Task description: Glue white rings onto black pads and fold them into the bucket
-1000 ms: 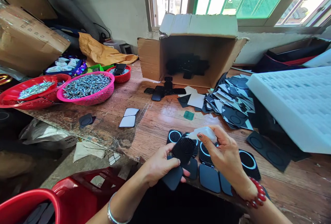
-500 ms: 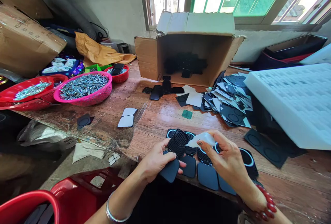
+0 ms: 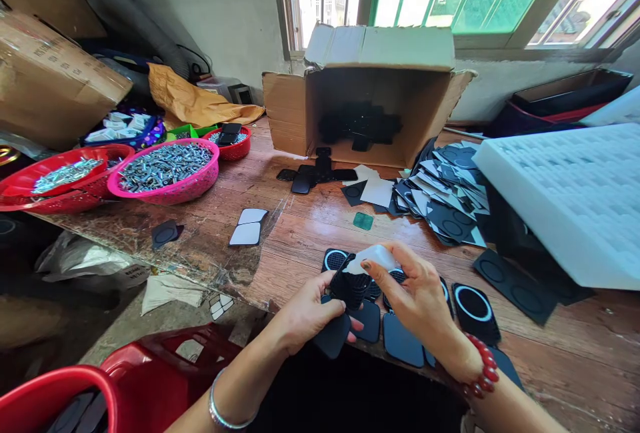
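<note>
By the tabletop's (image 3: 287, 266) near edge, our right hand (image 3: 420, 296) grips a bottle (image 3: 379, 257) slanting left toward the case (image 3: 334, 337) our left hand (image 3: 307, 313) clasps.

The left hand (image 3: 313, 311) grips a hinged black piece (image 3: 334, 336), its gridded panel (image 3: 353, 296) tilted up. The right hand (image 3: 423, 299) pinches a white squeeze bottle (image 3: 379, 257), its nozzle at the gridded panel; whether they touch is hard to tell. Beneath, a row of similar black pieces (image 3: 404, 339) with white rings lies along the near edge of the wooden table (image 3: 300, 239). Further back, a green square (image 3: 363, 221) sits near a heap of black and white sheets (image 3: 440, 193), and an open cardboard box (image 3: 385, 47) lies on its side below the window (image 3: 453, 9). A white foam slab (image 3: 560, 186) leans at right; a pink basket (image 3: 195, 187) of metal pins (image 3: 165, 165) stands at left
</note>
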### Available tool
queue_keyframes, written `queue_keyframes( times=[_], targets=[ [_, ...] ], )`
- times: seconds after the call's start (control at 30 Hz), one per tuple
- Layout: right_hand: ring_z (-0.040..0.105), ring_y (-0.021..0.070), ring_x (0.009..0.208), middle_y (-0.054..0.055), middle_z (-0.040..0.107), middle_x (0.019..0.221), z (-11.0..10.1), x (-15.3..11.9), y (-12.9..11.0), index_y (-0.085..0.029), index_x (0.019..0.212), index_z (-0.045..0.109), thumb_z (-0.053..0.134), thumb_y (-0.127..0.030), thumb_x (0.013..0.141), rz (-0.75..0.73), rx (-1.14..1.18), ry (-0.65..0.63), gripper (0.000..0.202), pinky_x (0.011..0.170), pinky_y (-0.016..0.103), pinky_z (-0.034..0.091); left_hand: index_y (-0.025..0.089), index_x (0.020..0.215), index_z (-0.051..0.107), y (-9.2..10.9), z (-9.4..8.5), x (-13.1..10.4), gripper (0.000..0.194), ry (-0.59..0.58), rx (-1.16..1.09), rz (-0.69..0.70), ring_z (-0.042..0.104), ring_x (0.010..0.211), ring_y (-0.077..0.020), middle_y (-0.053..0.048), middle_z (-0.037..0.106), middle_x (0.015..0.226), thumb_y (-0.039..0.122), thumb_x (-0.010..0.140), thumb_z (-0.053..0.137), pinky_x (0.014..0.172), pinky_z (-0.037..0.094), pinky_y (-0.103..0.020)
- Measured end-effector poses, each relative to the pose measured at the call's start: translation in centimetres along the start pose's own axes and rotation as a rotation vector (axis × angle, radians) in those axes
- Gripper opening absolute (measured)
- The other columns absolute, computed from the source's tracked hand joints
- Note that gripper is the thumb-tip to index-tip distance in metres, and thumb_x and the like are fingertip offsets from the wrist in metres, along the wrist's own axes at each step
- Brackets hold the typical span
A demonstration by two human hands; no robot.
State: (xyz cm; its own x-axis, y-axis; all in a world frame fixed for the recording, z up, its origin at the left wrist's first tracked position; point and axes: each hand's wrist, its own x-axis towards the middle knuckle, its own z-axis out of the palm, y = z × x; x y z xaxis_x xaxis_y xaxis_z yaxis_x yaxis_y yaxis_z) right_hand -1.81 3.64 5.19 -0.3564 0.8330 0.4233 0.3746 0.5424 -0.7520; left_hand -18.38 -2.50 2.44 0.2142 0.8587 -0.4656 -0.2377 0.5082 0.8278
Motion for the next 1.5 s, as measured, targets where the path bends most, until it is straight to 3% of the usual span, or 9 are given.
queue_keyframes(
  times=[0.23,0.37,0.57,0.8,0.97,1.07,1.17,1.33,1.5],
  targets=[
    [0.057,0.0154,0.064,0.0,0.063,0.069,0.2,0.8,0.4,-0.022,0.077,0.064,0.061,-0.031,0.086,0.065,-0.005,0.035,0.013,0.058,0.026,0.041,0.016,0.114,0.053,-0.4,-0.6,-0.2,0.036,-0.063,-0.031,-0.029,0.071,0.065,-0.0181,-0.007,0.071,0.085,0.023,0.08,0.06,0.052,0.054,-0.023],
    [0.048,0.013,0.053,-0.003,0.058,0.06,0.5,1.2,1.5,-0.021,0.075,0.065,0.064,-0.04,0.083,0.203,0.051,0.058,0.021,0.05,0.026,0.035,0.015,0.117,0.051,-0.4,-1.2,-0.3,0.034,-0.052,-0.061,-0.056,0.069,0.06,-0.0161,-0.008,0.071,0.078,0.027,0.086,0.055,0.053,0.054,-0.022],
    [0.057,0.0153,0.065,0.002,0.067,0.073,1.6,2.3,2.8,-0.02,0.081,0.069,0.075,-0.052,0.073,0.455,0.54,0.133,0.034,0.058,0.026,0.046,0.015,0.118,0.055,0.1,-2.9,-0.3,0.041,0.023,-0.073,0.014,0.068,0.064,-0.0175,-0.006,0.07,0.079,0.029,0.08,0.061,0.06,0.056,-0.03],
    [0.054,0.0119,0.06,0.003,0.067,0.07,1.2,2.9,3.3,-0.017,0.072,0.073,0.09,-0.048,0.052,0.668,0.803,0.201,0.04,0.053,0.023,0.045,0.016,0.127,0.054,0.7,-8.1,0.8,0.048,0.446,0.419,0.297,0.068,0.09,-0.0194,-0.006,0.072,0.095,0.018,0.079,0.054,0.077,0.053,-0.03],
    [0.058,0.0153,0.065,0.004,0.069,0.074,0.1,2.3,4.0,-0.019,0.074,0.075,0.089,-0.049,0.054,0.747,0.808,0.145,0.039,0.056,0.025,0.05,0.017,0.122,0.059,0.3,-11.0,0.7,0.043,0.697,0.727,0.308,0.065,0.098,-0.0247,-0.009,0.07,0.099,0.013,0.08,0.057,0.096,0.046,-0.041],
    [0.058,0.0143,0.065,0.003,0.069,0.076,-0.5,1.9,4.5,-0.02,0.076,0.075,0.089,-0.046,0.057,0.782,0.829,0.154,0.035,0.056,0.023,0.051,0.013,0.122,0.06,1.5,-11.7,1.4,0.04,0.787,0.925,0.327,0.059,0.109,-0.0296,-0.014,0.066,0.11,0.017,0.082,0.06,0.103,0.039,-0.046],
    [0.061,0.0149,0.07,0.004,0.07,0.081,-0.6,1.8,4.9,-0.019,0.077,0.075,0.089,-0.043,0.058,0.793,0.858,0.163,0.033,0.061,0.022,0.053,0.014,0.121,0.061,4.2,-12.1,4.1,0.036,0.799,1.082,0.359,0.055,0.117,-0.0295,-0.015,0.065,0.116,0.024,0.086,0.062,0.106,0.037,-0.043],
    [0.066,0.0192,0.077,0.007,0.072,0.084,0.2,1.5,5.3,-0.018,0.082,0.075,0.087,-0.044,0.061,0.791,0.86,0.106,0.036,0.063,0.025,0.054,0.013,0.114,0.064,9.5,-12.4,12.3,0.03,0.809,1.244,0.331,0.056,0.118,-0.0272,-0.014,0.064,0.12,0.032,0.091,0.063,0.104,0.041,-0.045],
    [0.067,0.0196,0.077,0.007,0.072,0.083,-0.1,1.5,4.8,-0.018,0.08,0.075,0.087,-0.045,0.061,0.805,0.827,0.095,0.035,0.066,0.025,0.055,0.017,0.128,0.055,12.2,-12.0,18.3,0.042,0.898,1.292,0.257,0.055,0.119,-0.0285,-0.012,0.054,0.134,0.037,0.092,0.062,0.098,0.047,-0.052]
  ],
)
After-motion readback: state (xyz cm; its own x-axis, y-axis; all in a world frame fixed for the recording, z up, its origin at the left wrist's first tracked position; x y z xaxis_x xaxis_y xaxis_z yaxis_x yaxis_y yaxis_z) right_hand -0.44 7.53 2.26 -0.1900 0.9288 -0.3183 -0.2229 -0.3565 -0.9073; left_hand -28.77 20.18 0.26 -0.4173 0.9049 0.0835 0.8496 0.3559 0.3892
